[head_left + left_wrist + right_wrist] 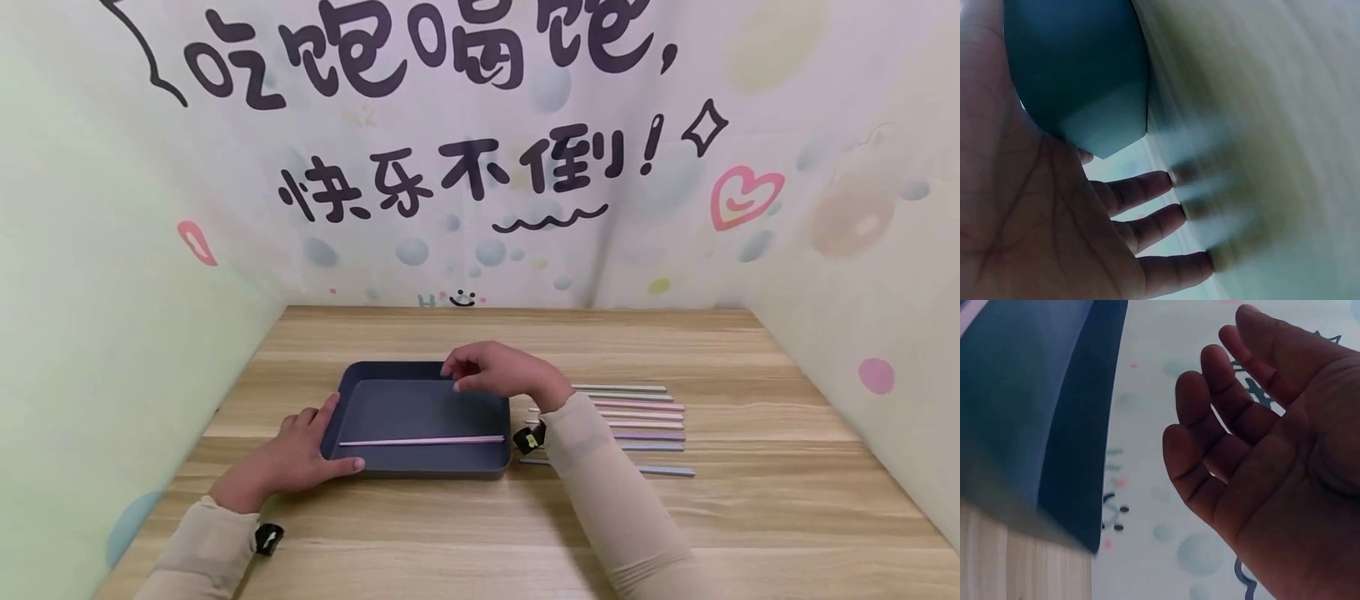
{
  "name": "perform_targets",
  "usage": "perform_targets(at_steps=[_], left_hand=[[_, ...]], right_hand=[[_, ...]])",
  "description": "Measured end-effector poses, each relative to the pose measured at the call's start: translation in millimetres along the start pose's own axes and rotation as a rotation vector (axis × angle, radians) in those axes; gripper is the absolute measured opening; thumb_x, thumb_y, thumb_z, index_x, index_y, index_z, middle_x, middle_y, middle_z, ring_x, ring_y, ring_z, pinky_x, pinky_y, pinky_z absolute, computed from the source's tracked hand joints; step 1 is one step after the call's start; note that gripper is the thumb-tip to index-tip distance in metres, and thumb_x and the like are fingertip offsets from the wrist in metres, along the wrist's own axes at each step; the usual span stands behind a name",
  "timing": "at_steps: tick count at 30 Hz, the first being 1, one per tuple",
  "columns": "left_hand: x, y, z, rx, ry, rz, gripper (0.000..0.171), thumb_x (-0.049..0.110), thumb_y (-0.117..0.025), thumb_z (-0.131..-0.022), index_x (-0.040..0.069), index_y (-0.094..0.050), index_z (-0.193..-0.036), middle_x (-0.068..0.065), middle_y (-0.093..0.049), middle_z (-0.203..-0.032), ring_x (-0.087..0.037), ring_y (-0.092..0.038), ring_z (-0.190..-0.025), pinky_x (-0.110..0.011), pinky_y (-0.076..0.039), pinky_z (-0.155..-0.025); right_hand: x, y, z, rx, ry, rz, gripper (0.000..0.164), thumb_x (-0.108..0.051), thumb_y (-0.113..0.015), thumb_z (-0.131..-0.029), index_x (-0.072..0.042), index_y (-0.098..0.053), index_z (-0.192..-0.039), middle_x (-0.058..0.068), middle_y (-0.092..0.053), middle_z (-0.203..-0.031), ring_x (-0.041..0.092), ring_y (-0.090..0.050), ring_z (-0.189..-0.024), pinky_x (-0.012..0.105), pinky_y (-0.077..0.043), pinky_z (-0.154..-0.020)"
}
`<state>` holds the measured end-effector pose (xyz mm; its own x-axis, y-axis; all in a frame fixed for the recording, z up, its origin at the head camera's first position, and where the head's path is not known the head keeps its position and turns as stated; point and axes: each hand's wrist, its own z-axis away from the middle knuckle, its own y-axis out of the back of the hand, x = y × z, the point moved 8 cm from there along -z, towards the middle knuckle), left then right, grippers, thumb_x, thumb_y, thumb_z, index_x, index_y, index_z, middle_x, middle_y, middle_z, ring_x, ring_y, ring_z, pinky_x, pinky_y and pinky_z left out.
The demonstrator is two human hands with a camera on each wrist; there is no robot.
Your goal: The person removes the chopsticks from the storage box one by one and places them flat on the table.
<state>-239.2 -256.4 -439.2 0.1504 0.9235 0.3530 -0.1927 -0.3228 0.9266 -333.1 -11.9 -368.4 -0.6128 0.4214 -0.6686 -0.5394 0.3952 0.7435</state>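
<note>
A dark blue-grey rectangular tray (pixel 420 400) lies on the table. Inside it, near the front side, a pink chopstick (pixel 420 441) runs lengthwise from left to right. My left hand (pixel 303 450) rests against the tray's left side, its thumb along the front left corner. In the left wrist view, three straight fingers (pixel 1147 225) of that hand meet the table beside the tray wall. Over the tray's back right part hovers my right hand (pixel 502 371), its fingers loosely bent. The right wrist view shows nothing in its palm.
Right of the tray, several pastel chopsticks (pixel 648 425) lie side by side, partly hidden by the right forearm. One blue chopstick (pixel 667 472) lies nearer the front. A printed cloth (pixel 450 167) hangs behind the wooden table (pixel 420 542).
</note>
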Motion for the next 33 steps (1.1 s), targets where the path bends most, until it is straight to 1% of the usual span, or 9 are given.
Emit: perform_targets(at_steps=[3,5,10,13,16,22,26,33], left_hand=[[3.3,-5.1,-2.6,-0.007,-0.015,0.012,0.118,0.071,-0.065,-0.08,-0.004,-0.014,-0.155,-0.039,-0.037,-0.139,-0.059,-0.032,-0.127,-0.064,-0.041,-0.094],[4.1,-6.2,-2.9,-0.005,-0.016,0.011,0.118,0.072,-0.065,-0.08,-0.004,-0.014,-0.155,-0.039,-0.037,-0.139,-0.059,-0.033,-0.127,-0.064,-0.041,-0.094],[1.3,0.6,1.6,0.006,0.012,-0.012,0.117,0.069,-0.068,-0.08,-0.006,-0.015,-0.154,-0.04,-0.038,-0.137,-0.06,-0.034,-0.124,-0.064,-0.042,-0.092],[2.3,4.3,3.1,0.007,0.007,-0.013,0.117,0.068,-0.068,-0.08,-0.006,-0.015,-0.154,-0.04,-0.038,-0.136,-0.06,-0.035,-0.123,-0.064,-0.042,-0.092],[2.8,4.5,3.1,0.007,0.002,-0.007,0.117,0.068,-0.068,-0.08,-0.006,-0.016,-0.154,-0.04,-0.039,-0.135,-0.06,-0.035,-0.123,-0.063,-0.042,-0.091],[0.1,3.2,1.6,0.013,0.005,-0.014,0.118,0.07,-0.067,-0.079,-0.006,-0.016,-0.154,-0.04,-0.038,-0.136,-0.059,-0.035,-0.124,-0.063,-0.042,-0.092],[-1.2,2.5,1.0,0.015,0.006,-0.015,0.118,0.07,-0.067,-0.079,-0.005,-0.016,-0.154,-0.04,-0.038,-0.136,-0.059,-0.035,-0.125,-0.063,-0.042,-0.093],[-1.5,2.1,0.3,0.003,0.011,-0.012,0.119,0.071,-0.067,-0.079,-0.004,-0.015,-0.155,-0.04,-0.037,-0.137,-0.06,-0.033,-0.125,-0.064,-0.041,-0.093]], right_hand=[[-1.1,-7.9,-3.4,-0.027,-0.018,0.014,0.02,-0.011,-0.068,-0.095,-0.012,-0.067,-0.115,-0.004,-0.062,-0.093,0.014,-0.056,-0.085,0.028,-0.048,-0.077],[-2.2,-14.4,-7.7,-0.049,-0.017,0.019,0.021,-0.01,-0.068,-0.095,-0.01,-0.067,-0.116,-0.004,-0.063,-0.096,0.013,-0.056,-0.087,0.027,-0.048,-0.079],[-9.4,-33.9,-23.5,-0.114,0.029,0.025,0.026,-0.009,-0.067,-0.095,-0.003,-0.065,-0.12,-0.004,-0.063,-0.099,0.012,-0.056,-0.091,0.026,-0.047,-0.081],[-9.4,-45.0,-29.5,-0.143,0.018,0.035,0.026,-0.009,-0.067,-0.095,-0.005,-0.066,-0.121,-0.005,-0.062,-0.098,0.01,-0.056,-0.09,0.024,-0.047,-0.08],[-7.9,-56.8,-33.4,-0.173,0.012,0.042,0.024,-0.01,-0.067,-0.095,-0.007,-0.066,-0.119,-0.006,-0.062,-0.097,0.01,-0.056,-0.089,0.024,-0.047,-0.08],[-2.5,-79.7,-40.1,-0.241,0.036,0.037,0.019,-0.008,-0.067,-0.095,-0.008,-0.066,-0.114,-0.003,-0.063,-0.095,0.007,-0.055,-0.084,0.021,-0.046,-0.077],[3.1,-88.0,-43.6,-0.249,0.032,0.04,0.016,-0.008,-0.068,-0.094,-0.01,-0.067,-0.11,-0.004,-0.062,-0.091,0.006,-0.054,-0.08,0.02,-0.045,-0.075],[5.1,-94.2,-45.6,-0.255,0.026,0.076,0.015,-0.012,-0.074,-0.091,-0.013,-0.068,-0.104,-0.006,-0.059,-0.086,0.007,-0.054,-0.078,0.021,-0.045,-0.073]])
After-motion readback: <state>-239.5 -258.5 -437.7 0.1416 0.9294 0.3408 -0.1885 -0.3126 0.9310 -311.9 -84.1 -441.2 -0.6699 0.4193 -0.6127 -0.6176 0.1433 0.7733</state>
